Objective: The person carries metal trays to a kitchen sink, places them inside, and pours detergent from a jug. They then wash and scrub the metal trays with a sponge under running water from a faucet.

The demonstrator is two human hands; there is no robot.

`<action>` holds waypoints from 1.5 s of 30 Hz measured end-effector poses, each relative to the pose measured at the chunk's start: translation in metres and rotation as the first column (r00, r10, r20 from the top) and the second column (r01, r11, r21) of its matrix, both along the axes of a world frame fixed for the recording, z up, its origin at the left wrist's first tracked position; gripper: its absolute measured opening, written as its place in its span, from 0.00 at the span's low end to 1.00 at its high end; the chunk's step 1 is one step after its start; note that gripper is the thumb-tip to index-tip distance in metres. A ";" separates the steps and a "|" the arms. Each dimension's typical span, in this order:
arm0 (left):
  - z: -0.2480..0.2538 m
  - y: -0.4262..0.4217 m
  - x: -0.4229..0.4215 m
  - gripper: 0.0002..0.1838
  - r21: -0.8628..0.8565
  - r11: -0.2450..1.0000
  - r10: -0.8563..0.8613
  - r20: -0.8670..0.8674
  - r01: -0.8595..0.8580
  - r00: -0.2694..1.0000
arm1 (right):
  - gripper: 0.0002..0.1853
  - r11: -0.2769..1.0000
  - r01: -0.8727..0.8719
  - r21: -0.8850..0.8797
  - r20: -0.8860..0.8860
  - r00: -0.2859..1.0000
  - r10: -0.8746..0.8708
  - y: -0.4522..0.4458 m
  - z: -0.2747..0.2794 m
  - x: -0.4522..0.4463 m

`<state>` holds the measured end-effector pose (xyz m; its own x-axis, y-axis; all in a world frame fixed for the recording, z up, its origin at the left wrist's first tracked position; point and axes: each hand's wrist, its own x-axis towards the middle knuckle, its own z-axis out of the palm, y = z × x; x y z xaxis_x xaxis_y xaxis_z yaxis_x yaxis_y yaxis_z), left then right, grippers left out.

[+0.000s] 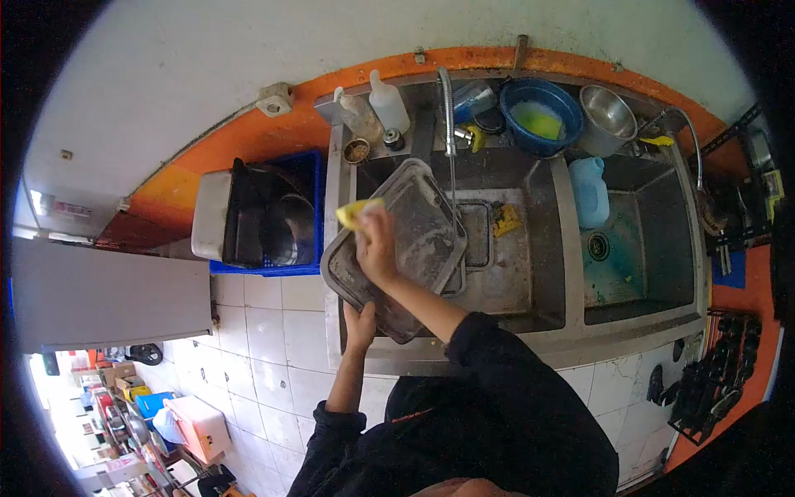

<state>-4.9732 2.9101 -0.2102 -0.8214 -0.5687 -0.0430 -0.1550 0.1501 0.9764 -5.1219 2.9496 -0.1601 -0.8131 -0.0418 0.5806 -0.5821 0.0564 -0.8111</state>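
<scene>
My left hand [360,325] grips the lower edge of a clear rectangular container [414,240], which is tilted over the left sink basin [542,248]. In my right hand [378,248] is a yellow sponge [356,213], held at the container's upper left rim, with the fingers closed round it. Whitish suds or smears show on the container's surface. Behind it a metal faucet hose [448,108] hangs down, and a wire rack [475,234] lies in the basin. A yellow cloth or sponge piece [506,218] rests farther right on the basin floor.
A blue basin [540,116] with yellow-green liquid, a metal pot [609,116] and spray bottles [387,103] line the back ledge. The right basin holds a light blue jug [588,192]. At the left, a blue crate [313,207] carries dark trays and a metal bowl.
</scene>
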 end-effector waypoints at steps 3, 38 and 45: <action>-0.004 0.000 0.006 0.22 0.297 0.952 0.066 0.042 -0.075 0.997 | 0.11 0.957 -0.250 0.147 -0.018 0.967 0.256 0.014 -0.020 0.018; 0.054 0.008 0.012 0.24 0.540 0.842 0.073 -0.065 -0.026 0.995 | 0.06 0.934 0.135 0.331 0.181 0.962 -0.204 0.019 -0.059 -0.079; 0.052 0.005 -0.011 0.22 0.316 0.944 0.105 -0.015 -0.095 0.994 | 0.06 0.966 -0.233 -0.116 0.200 0.947 0.252 0.002 -0.002 0.036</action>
